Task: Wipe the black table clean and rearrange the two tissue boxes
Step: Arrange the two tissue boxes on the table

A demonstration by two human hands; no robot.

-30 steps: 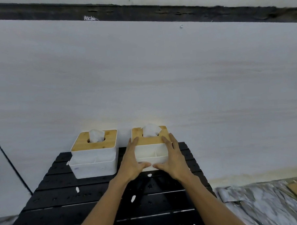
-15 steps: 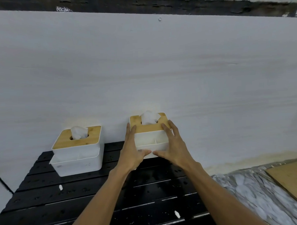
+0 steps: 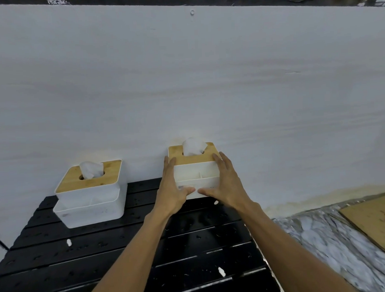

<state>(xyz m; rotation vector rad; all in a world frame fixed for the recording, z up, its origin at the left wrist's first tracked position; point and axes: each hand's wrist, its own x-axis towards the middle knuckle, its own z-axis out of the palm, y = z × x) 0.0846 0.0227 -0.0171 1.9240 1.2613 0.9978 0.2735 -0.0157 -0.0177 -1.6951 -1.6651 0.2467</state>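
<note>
Bamboo-lidded white right tissue box (image 3: 197,167), left hand (image 3: 170,191) and right hand (image 3: 229,186) grip clamped on its sides, left tissue box (image 3: 90,194) on black counter (image 3: 191,245).

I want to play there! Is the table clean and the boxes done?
Not yet. Nothing looks wiped: white scraps lie on the black table. The left hand and right hand hold the right tissue box by the wall. The left tissue box sits untouched. Wiping is left.
</note>
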